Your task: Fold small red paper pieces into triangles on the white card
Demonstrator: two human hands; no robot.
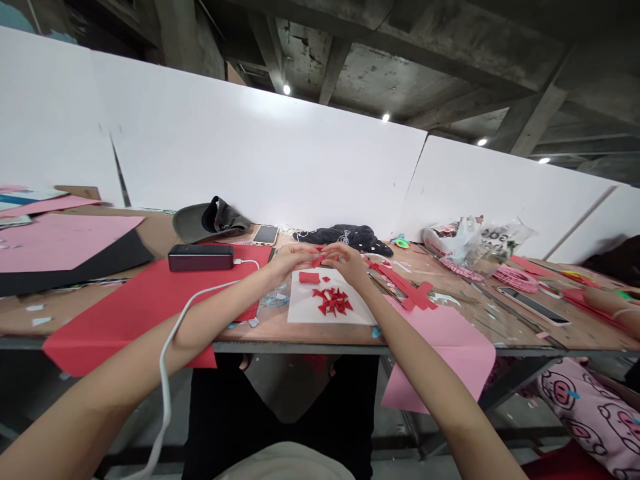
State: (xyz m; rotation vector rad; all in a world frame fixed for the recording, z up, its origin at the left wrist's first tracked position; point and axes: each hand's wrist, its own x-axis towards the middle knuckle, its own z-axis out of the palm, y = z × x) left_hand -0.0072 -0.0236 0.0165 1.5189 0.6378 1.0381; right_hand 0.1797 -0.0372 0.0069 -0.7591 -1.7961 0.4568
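A small red paper piece (317,261) at my fingertips

The piece is straight ahead of me, raised over the far part of a white sheet (300,310), in the spot where my two hands meet. My left hand (295,260) reaches it from the left, my right hand (349,261) from the right; both touch it, so neither is nearer. Each grip looks closed on the paper, fingertips pinched together. My fingers cover much of its outline, and I cannot tell which way its long axis runs.

From the grip, a heap of folded red pieces (334,303) lies toward my body and slightly to the right, on the white sheet, well clear of my fingers. Between heap and hands are a red rectangle (309,277) and a small red scrap (326,279).

Under it all is the counter (320,335). To the left, a large red sheet (150,300) carries a dark power bank (200,258). To the right, red strips (420,297) lie near a pink sheet (450,340) that hangs over the edge. Past my hands lies a dark cloth (350,235).
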